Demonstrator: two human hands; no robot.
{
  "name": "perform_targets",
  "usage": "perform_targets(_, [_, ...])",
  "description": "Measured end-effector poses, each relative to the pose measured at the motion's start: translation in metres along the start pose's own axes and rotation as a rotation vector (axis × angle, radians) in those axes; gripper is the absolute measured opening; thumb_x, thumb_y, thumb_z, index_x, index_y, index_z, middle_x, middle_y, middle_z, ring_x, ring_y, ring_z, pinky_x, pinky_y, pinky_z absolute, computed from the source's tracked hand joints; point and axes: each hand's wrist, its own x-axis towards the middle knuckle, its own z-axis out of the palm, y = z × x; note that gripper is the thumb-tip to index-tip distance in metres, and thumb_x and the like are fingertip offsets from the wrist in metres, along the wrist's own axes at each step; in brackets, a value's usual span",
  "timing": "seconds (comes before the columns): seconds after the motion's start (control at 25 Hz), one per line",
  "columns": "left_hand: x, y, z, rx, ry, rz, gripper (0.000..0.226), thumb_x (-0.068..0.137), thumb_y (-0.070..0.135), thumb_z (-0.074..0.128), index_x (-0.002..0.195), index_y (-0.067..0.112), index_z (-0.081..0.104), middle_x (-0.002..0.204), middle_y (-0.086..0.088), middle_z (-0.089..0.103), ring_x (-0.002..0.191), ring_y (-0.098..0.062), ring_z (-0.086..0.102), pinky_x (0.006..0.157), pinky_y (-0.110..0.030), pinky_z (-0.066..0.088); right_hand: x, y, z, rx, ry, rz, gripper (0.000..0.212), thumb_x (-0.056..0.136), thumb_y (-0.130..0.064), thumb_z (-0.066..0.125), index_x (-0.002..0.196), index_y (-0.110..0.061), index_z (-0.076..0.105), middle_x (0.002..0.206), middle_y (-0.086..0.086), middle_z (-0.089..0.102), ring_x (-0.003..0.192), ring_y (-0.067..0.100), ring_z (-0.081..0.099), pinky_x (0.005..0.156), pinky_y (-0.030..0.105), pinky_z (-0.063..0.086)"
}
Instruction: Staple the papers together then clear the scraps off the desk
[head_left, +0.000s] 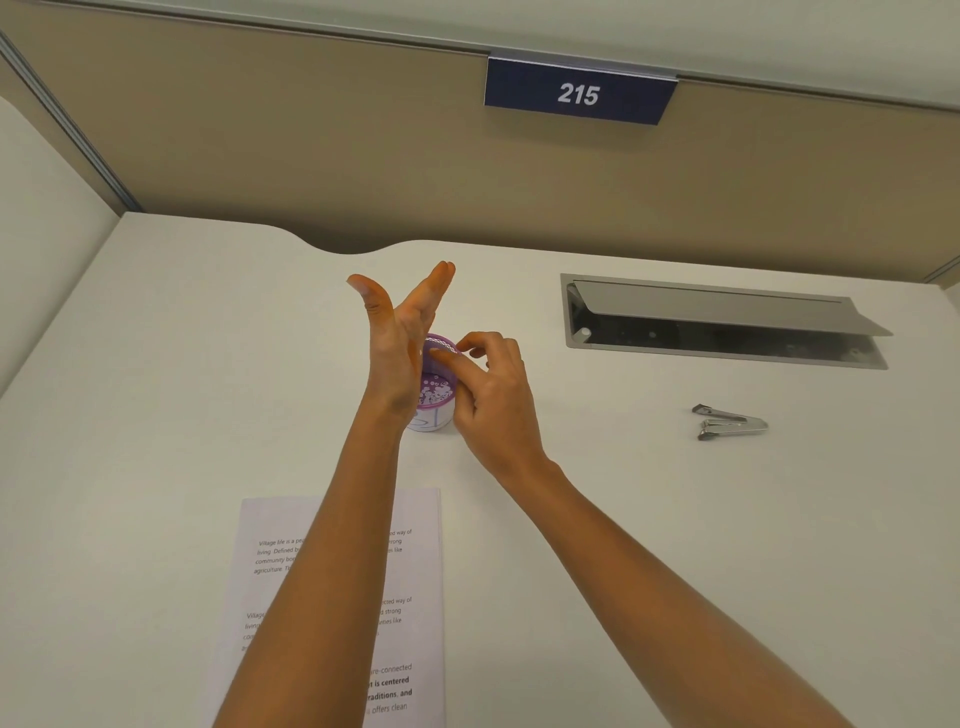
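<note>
The papers (337, 597) lie in the lower centre of the frame, long axis running from the bottom edge up toward the middle, printed text upright to me, my left forearm crossing them. The sheets look white with blocks of black type (some bold near the bottom). My left hand (397, 332) is held edge-on above a small purple mesh cup (434, 395), fingers spread, gripping nothing. My right hand (493, 395) is beside the cup, fingertips pinched at its rim; whether a scrap is between them I cannot tell. A metal stapler (730, 422) rests at centre right on the desk (182, 364).
</note>
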Motion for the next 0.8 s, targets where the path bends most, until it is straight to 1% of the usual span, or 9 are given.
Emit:
perform_targets(0.08, [-0.001,0.0,0.0,0.003,-0.007,0.003,0.134,0.039,0.103,0.028,0.148,0.026,0.04,0.153,0.01,0.041,0.144,-0.012,0.032,0.113,-0.027,0.036,0.001,-0.003,0.001,-0.01,0.017,-0.043,0.037,0.084,-0.027,0.064,0.117,-0.01,0.068,0.113,0.011,0.065,0.1,0.027,0.061,0.086,0.03,0.053])
perform_targets(0.12, [-0.003,0.002,0.001,-0.002,-0.013,0.001,0.135,0.038,0.103,0.029,0.149,0.026,0.038,0.154,0.01,0.04,0.144,-0.012,0.031,0.099,-0.015,0.046,0.001,-0.004,0.002,-0.021,0.019,-0.06,0.036,0.083,-0.025,0.065,0.116,-0.01,0.068,0.113,0.011,0.065,0.1,0.028,0.061,0.085,0.031,0.054])
perform_targets(0.16, [-0.004,0.004,0.002,-0.003,-0.017,0.002,0.135,0.038,0.103,0.03,0.149,0.027,0.036,0.155,0.01,0.038,0.144,-0.013,0.031,0.088,-0.007,0.048,0.0,-0.003,0.003,-0.036,0.018,-0.071,0.035,0.083,-0.025,0.066,0.115,-0.01,0.068,0.112,0.012,0.066,0.099,0.028,0.062,0.085,0.031,0.053])
perform_targets(0.2, [-0.004,0.005,0.002,0.006,-0.02,0.004,0.134,0.038,0.103,0.029,0.15,0.029,0.034,0.155,0.012,0.037,0.145,-0.012,0.03,0.088,-0.006,0.046,0.0,-0.002,0.004,-0.049,0.01,-0.068,0.034,0.083,-0.026,0.066,0.114,-0.011,0.069,0.112,0.011,0.066,0.099,0.027,0.061,0.085,0.03,0.053])
perform_targets(0.28, [-0.003,0.006,0.002,0.031,-0.036,0.011,0.131,0.039,0.103,0.026,0.15,0.035,0.031,0.155,0.016,0.036,0.147,-0.012,0.027,0.111,-0.024,0.03,0.002,-0.003,0.002,-0.059,-0.002,-0.029,0.033,0.084,-0.031,0.063,0.11,-0.012,0.07,0.114,0.009,0.065,0.1,0.025,0.06,0.085,0.029,0.052])
perform_targets(0.32, [-0.002,0.005,0.002,0.043,-0.045,0.016,0.127,0.041,0.103,0.023,0.15,0.038,0.029,0.155,0.018,0.035,0.147,-0.012,0.025,0.117,-0.035,0.019,0.003,-0.002,0.0,-0.063,0.009,-0.019,0.032,0.085,-0.031,0.062,0.109,-0.012,0.07,0.113,0.009,0.065,0.1,0.024,0.06,0.085,0.028,0.052])
perform_targets(0.44, [-0.002,0.002,0.001,0.064,-0.074,0.023,0.116,0.048,0.099,0.018,0.15,0.044,0.023,0.157,0.02,0.03,0.149,-0.012,0.02,0.12,-0.049,0.008,0.007,-0.005,-0.002,-0.07,0.058,-0.035,0.024,0.085,-0.024,0.065,0.105,-0.012,0.071,0.11,0.008,0.065,0.098,0.023,0.06,0.082,0.026,0.05])
perform_targets(0.68, [-0.004,0.007,0.0,0.069,-0.101,0.014,0.119,0.046,0.102,0.02,0.151,0.045,0.02,0.159,0.02,0.025,0.15,-0.012,0.016,0.121,-0.054,0.007,0.012,-0.009,-0.002,-0.025,0.049,-0.024,0.022,0.084,-0.023,0.067,0.103,-0.013,0.072,0.108,0.007,0.066,0.097,0.023,0.06,0.084,0.025,0.048])
perform_targets(0.8, [-0.002,0.01,-0.001,0.045,-0.103,-0.009,0.124,0.04,0.104,0.022,0.15,0.046,0.02,0.158,0.02,0.026,0.15,-0.013,0.016,0.119,-0.048,0.011,0.011,-0.007,-0.003,-0.073,0.011,-0.037,0.024,0.083,-0.026,0.064,0.102,-0.013,0.072,0.11,0.008,0.066,0.098,0.024,0.06,0.083,0.024,0.046])
